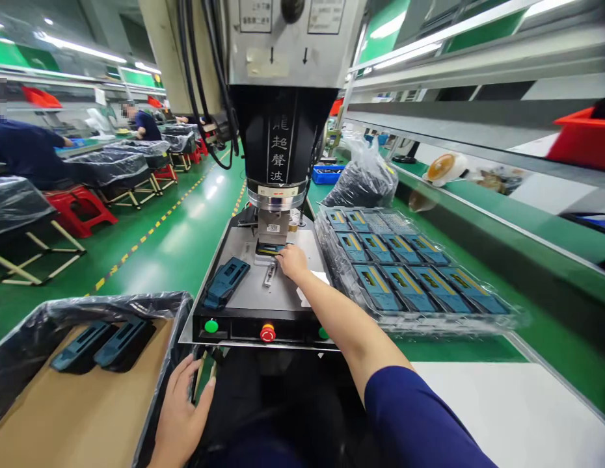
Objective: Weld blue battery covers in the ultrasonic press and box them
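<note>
My right hand (291, 261) reaches onto the metal bed (254, 292) of an ultrasonic welding machine (282, 130). Its fingers are closed on a small dark blue part (269, 249) that sits in the fixture under the welding horn. My left hand (181, 409) rests low near the corner of a cardboard box (78, 416), fingers spread, with nothing in it. Another dark blue plastic housing (226, 281) lies on the left of the machine bed. Two more housings (103, 346) lie in the box.
A clear plastic tray (410, 273) with several blue parts sits right of the machine on the green bench. Green (211, 325) and red (268, 333) buttons line the machine's front. A black bag (361, 182) lies behind the tray. Other workers sit at the far left.
</note>
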`<state>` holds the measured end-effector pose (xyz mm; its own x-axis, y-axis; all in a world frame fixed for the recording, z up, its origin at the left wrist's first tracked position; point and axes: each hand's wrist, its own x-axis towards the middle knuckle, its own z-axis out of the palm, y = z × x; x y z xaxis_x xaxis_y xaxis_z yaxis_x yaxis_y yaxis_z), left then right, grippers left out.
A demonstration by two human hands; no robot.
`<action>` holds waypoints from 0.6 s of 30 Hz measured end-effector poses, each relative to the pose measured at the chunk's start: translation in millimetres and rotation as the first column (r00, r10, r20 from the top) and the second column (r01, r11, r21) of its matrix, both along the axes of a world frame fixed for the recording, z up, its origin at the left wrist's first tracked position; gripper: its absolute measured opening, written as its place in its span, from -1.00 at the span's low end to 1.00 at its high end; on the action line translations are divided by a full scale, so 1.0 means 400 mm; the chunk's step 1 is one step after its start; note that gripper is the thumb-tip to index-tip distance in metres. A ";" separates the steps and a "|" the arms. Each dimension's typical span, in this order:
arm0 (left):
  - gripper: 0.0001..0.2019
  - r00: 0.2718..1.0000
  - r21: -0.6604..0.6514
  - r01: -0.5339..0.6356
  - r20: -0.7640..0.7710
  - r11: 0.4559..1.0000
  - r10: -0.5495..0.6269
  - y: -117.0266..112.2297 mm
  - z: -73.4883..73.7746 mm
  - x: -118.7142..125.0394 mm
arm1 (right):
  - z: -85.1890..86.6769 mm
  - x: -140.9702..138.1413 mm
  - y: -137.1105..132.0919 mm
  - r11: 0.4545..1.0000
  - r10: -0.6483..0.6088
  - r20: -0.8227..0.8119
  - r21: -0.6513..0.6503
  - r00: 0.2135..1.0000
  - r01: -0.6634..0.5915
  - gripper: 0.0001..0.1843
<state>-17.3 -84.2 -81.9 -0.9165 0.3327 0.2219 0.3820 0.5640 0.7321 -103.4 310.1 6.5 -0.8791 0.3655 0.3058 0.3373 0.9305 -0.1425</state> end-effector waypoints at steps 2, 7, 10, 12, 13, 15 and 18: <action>-0.57 1.000 -0.004 0.019 -0.002 1.000 -0.019 0.004 0.003 -0.005 | 0.013 0.009 0.000 0.999 0.028 0.004 0.032 1.000 -0.028 -0.71; -0.58 0.999 0.008 0.034 0.002 0.999 -0.034 0.014 0.014 -0.017 | 0.037 0.097 -0.032 0.971 0.216 0.016 0.105 0.976 -0.216 -0.72; -0.60 0.999 0.047 0.048 -0.021 0.998 -0.047 0.030 0.036 -0.019 | 0.017 0.193 -0.070 0.920 0.371 -0.006 0.138 0.929 -0.367 -0.73; -0.63 0.997 0.092 0.069 -0.029 0.993 -0.067 0.047 0.058 -0.019 | -0.010 0.264 -0.096 0.872 0.469 -0.095 0.203 0.878 -0.445 -0.74; -0.64 0.997 0.130 0.078 -0.015 0.988 -0.077 0.059 0.070 -0.019 | -0.026 0.298 -0.110 0.853 0.506 -0.136 0.226 0.852 -0.470 -0.76; -0.65 0.991 0.230 0.087 0.082 0.969 -0.108 0.085 0.092 -0.015 | -0.056 0.360 -0.142 0.833 0.546 -0.196 0.233 0.815 -0.502 -0.78; -0.59 0.923 0.409 0.046 0.331 0.911 -0.195 0.132 0.117 -0.005 | -0.093 0.431 -0.193 0.817 0.577 -0.254 0.180 0.777 -0.548 -0.81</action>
